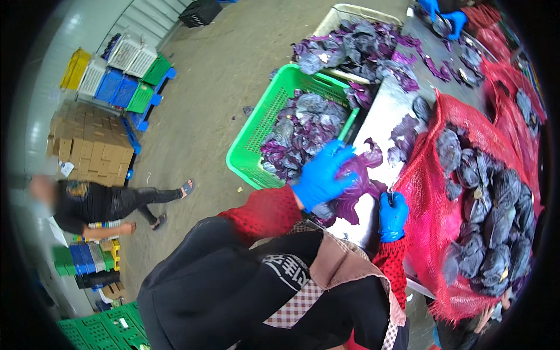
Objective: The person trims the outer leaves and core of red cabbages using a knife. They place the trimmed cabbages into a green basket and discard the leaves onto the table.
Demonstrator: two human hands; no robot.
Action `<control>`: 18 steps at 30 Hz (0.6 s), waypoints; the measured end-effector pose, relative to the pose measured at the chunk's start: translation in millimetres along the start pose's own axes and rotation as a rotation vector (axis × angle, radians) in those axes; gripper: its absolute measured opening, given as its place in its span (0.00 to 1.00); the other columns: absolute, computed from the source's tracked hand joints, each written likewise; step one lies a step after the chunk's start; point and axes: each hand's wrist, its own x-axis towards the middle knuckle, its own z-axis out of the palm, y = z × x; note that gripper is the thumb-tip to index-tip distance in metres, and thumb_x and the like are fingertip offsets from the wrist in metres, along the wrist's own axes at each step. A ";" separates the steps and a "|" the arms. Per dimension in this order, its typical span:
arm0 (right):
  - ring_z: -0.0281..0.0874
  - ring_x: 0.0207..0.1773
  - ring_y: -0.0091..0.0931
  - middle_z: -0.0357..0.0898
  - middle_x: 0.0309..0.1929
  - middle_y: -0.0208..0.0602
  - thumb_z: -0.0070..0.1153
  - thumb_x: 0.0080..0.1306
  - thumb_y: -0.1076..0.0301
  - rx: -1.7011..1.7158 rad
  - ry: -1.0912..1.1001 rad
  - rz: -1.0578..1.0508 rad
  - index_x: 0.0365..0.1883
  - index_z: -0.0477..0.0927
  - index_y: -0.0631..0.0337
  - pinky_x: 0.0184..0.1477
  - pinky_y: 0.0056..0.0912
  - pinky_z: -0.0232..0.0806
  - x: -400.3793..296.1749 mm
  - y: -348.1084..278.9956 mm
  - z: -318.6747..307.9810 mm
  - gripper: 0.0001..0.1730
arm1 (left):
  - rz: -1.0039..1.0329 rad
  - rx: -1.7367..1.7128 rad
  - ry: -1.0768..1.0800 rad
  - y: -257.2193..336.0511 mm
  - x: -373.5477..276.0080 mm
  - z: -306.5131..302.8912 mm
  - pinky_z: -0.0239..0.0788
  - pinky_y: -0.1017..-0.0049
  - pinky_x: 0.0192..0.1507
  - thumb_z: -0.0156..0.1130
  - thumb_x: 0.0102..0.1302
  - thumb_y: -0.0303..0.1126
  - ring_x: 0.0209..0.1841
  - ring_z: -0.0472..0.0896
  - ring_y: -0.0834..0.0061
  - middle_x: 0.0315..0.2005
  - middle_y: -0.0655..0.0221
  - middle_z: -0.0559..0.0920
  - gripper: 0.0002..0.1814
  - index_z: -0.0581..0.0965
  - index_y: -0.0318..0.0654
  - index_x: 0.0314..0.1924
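My left hand (326, 175), in a blue glove, is spread over a shiny purple cabbage (353, 175) beside the metal table's edge; its fingers are apart and a little blurred. To its right, my right hand (393, 216), also gloved in blue, is closed round a small tool with a thin metal part (390, 188) showing above the fist; its kind is unclear. Loose cabbage leaves (403, 131) lie on the metal table (376, 109). A green plastic crate (240, 151) full of purple leaves stands just beyond my left hand.
An open red mesh sack (420, 183) of dark cabbages lies at right. Behind the green crate is a whitish crate (363, 11) heaped with leaves. A co-worker's gloved hands (455, 22) hold a cabbage at top right. Another person (96, 203) walks at left, near stacked boxes (96, 148).
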 end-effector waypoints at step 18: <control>0.78 0.31 0.43 0.76 0.32 0.44 0.64 0.55 0.60 -0.117 0.204 -0.169 0.35 0.78 0.60 0.32 0.41 0.70 -8.5 -18.2 -20.1 0.15 | -0.708 -1.462 -0.077 -88.5 19.6 7.8 0.67 0.67 0.58 0.65 0.57 0.37 0.52 0.76 0.66 0.47 0.61 0.78 0.25 0.73 0.35 0.53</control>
